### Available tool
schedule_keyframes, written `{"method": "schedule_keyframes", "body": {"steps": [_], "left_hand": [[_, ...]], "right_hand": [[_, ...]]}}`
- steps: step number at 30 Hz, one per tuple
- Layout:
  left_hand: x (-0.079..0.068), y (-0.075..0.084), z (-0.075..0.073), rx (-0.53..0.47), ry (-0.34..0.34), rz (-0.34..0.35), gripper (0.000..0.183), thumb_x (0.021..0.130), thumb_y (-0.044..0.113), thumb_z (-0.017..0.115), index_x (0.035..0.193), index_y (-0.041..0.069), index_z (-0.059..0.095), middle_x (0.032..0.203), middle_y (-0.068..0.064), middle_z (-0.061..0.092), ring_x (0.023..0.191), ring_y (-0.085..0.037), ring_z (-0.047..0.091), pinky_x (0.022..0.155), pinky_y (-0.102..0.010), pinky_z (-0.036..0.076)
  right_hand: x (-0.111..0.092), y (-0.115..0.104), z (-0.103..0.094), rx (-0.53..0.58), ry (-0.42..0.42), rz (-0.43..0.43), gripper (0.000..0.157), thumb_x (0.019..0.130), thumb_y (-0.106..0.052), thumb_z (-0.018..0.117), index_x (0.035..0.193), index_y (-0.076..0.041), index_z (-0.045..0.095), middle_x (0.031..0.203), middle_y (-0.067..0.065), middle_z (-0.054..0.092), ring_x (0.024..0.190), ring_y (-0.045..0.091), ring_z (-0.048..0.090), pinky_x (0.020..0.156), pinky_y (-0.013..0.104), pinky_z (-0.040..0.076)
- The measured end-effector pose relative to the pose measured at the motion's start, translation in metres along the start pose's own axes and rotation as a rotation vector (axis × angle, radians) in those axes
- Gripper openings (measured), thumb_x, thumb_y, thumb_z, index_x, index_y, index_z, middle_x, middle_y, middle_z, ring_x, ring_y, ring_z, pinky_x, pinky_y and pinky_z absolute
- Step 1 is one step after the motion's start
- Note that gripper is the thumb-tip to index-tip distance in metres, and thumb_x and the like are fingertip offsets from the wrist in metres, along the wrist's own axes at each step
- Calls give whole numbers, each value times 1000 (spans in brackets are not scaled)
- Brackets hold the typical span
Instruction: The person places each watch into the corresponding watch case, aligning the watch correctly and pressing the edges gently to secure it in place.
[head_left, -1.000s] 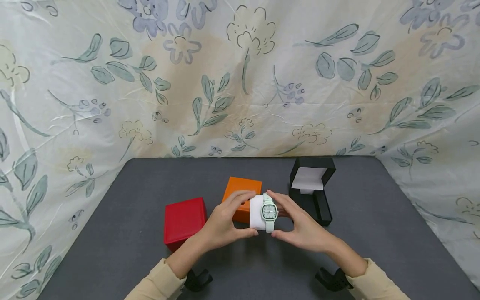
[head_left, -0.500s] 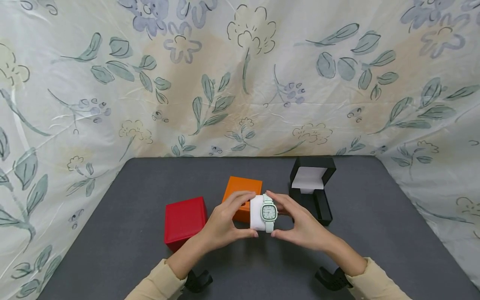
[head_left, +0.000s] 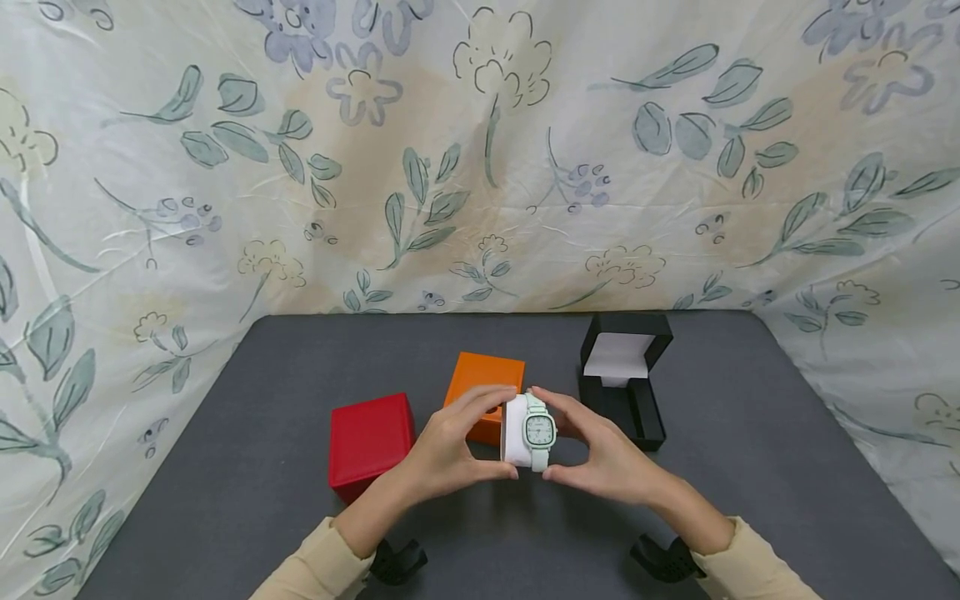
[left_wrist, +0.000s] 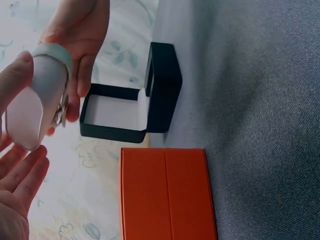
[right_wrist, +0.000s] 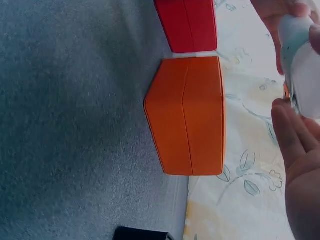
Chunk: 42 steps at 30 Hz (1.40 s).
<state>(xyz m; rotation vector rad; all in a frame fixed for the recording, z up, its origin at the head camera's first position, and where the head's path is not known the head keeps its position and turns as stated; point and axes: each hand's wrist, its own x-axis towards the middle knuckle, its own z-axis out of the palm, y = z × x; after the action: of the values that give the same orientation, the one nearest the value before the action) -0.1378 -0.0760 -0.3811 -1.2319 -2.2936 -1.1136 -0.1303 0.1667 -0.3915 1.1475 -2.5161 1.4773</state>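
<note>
A mint-green wristwatch [head_left: 539,431] with a square face is strapped round a white watch pillow [head_left: 513,433], off to its right side. My left hand [head_left: 446,446] grips the pillow's left end between thumb and fingers. On the other side, my right hand [head_left: 603,450] holds the watch end the same way. Both hands keep the watch raised off the table, its dial facing up toward the head camera. In the left wrist view, the pillow [left_wrist: 27,112] shows its open hollow end, and the watch's metal clasp [left_wrist: 61,112] hangs at the underside.
An orange box [head_left: 486,375] stands just behind the hands, partly covered by them. To the left sits a closed red box [head_left: 370,442]. A black watch box [head_left: 622,408] with its lid up stands at the right rear. Floral cloth [head_left: 420,167] hangs behind the grey table [head_left: 750,467].
The watch and pillow have dipped slightly and tilted a little between the hands. The boxes have stayed where they were.
</note>
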Motion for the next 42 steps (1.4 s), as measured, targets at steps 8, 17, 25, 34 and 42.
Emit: {"method": "schedule_keyframes", "body": {"steps": [8, 17, 25, 34, 42], "left_hand": [[0, 2, 2, -18, 27, 10, 83, 61, 27, 86, 131, 5, 45, 128, -7, 50, 109, -17, 53, 85, -33, 51], [2, 3, 3, -10, 9, 30, 83, 63, 26, 85, 132, 5, 43, 131, -7, 49, 113, -17, 51, 88, -30, 49], [1, 3, 5, 5, 16, 35, 85, 63, 26, 85, 133, 4, 42, 130, -8, 49, 113, -18, 51, 90, -29, 48], [3, 3, 5, 23, 27, 50, 85, 64, 30, 84, 133, 6, 42, 130, -8, 49, 114, -17, 52, 88, -33, 49], [2, 2, 5, 21, 19, 55, 84, 65, 29, 83, 134, 7, 41, 132, -8, 47, 116, -18, 49, 92, -29, 46]], "right_hand": [[1, -3, 2, 41, -1, 9, 88, 74, -15, 76, 145, -17, 25, 141, 3, 36, 120, 13, 47, 95, 25, 43], [3, -7, 4, 42, -1, 2, 90, 72, -7, 77, 144, -16, 25, 140, 2, 34, 118, 14, 47, 96, 25, 43], [4, -7, 5, 1, -2, -28, 87, 74, -12, 76, 144, -12, 24, 138, 4, 34, 117, 13, 45, 97, 27, 42], [7, -8, 6, -61, 25, -38, 86, 74, -16, 77, 143, -13, 26, 137, 4, 34, 115, 14, 44, 94, 28, 45], [7, -8, 7, -49, 10, -44, 86, 74, -13, 77, 143, -11, 25, 140, 5, 30, 119, 15, 41, 94, 30, 45]]}}
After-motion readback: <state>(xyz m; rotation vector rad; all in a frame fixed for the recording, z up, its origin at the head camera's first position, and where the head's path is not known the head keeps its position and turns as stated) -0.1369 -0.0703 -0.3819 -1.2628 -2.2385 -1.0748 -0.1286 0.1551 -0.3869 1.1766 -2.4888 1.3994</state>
